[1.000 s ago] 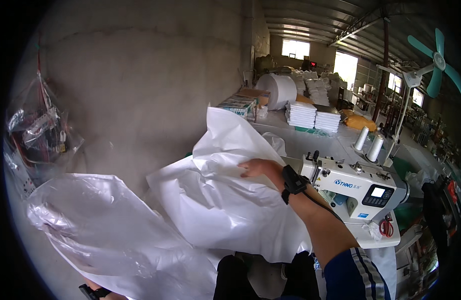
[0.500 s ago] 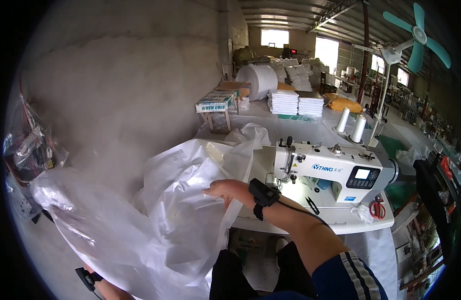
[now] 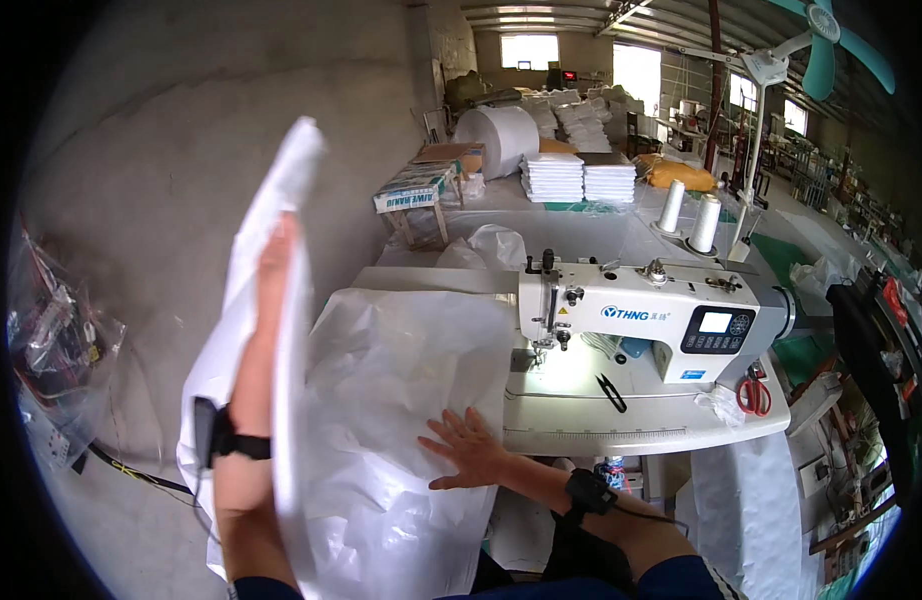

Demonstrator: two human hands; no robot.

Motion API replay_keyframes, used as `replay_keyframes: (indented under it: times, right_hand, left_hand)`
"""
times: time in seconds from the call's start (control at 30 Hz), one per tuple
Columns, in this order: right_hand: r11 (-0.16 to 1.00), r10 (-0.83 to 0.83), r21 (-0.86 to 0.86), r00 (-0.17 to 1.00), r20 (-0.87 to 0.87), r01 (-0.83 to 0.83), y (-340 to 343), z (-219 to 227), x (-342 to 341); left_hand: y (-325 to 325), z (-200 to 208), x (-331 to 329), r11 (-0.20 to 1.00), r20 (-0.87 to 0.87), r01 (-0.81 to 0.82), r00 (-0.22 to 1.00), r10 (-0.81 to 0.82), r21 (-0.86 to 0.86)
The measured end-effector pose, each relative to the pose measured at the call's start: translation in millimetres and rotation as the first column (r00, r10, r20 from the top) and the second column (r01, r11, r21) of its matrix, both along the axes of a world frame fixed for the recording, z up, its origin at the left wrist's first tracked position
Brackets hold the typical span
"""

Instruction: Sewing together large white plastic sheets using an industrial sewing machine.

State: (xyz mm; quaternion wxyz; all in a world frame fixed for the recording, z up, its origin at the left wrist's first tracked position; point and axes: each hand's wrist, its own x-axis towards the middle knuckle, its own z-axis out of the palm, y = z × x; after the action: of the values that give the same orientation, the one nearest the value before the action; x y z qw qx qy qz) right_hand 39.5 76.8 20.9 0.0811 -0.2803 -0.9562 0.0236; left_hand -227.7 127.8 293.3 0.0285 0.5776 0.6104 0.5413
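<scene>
A large white plastic sheet [image 3: 391, 370] lies over the left end of the sewing table and hangs down its front. My right hand [image 3: 468, 450] rests palm down on it, open with fingers spread. On the left, my left hand [image 3: 278, 248] is raised high, closed on a lifted part of the sheet; motion blurs it and the plastic hides its fingertips. The lifted plastic stands upright along my left forearm and reaches above the hand. Right of the sheet stands a white sewing machine [image 3: 636, 315], its lamp lighting the needle area.
Black thread snips [image 3: 611, 393] and red-handled scissors [image 3: 753, 396] lie on the table. Two white thread cones [image 3: 703, 223] stand behind the machine. Further back are stacked white sheets [image 3: 554, 178], a large white roll [image 3: 498, 140] and a small box-topped stand [image 3: 417, 188]. A wall rises at left.
My left hand has risen from low at the left, lifting part of the sheet. My right hand has come nearer and now lies flat with fingers spread. The view has shifted slightly.
</scene>
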Motion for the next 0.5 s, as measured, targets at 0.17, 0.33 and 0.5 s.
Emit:
replay_keyframes:
  times: [0.17,0.33,0.5]
  right_hand:
    - [0.987,0.161,0.031,0.975,-0.151,-0.159,-47.2,2.0,-34.5]
    - [0.970,-0.038,-0.242,0.993,-0.116,0.009,-72.4,-13.7,26.1]
    - [0.475,-0.731,-0.873,0.601,-0.322,0.110,-62.2,-63.9,27.4]
  left_hand:
    - [129.9,-207.7,87.0,0.931,-0.358,0.261,0.869,-0.342,-0.256]
    - [107.4,-262.9,160.9,0.790,-0.633,0.084,0.550,-0.545,-0.607]
    - [111.1,-255.7,164.8,0.780,-0.617,0.158,0.525,-0.586,-0.606]
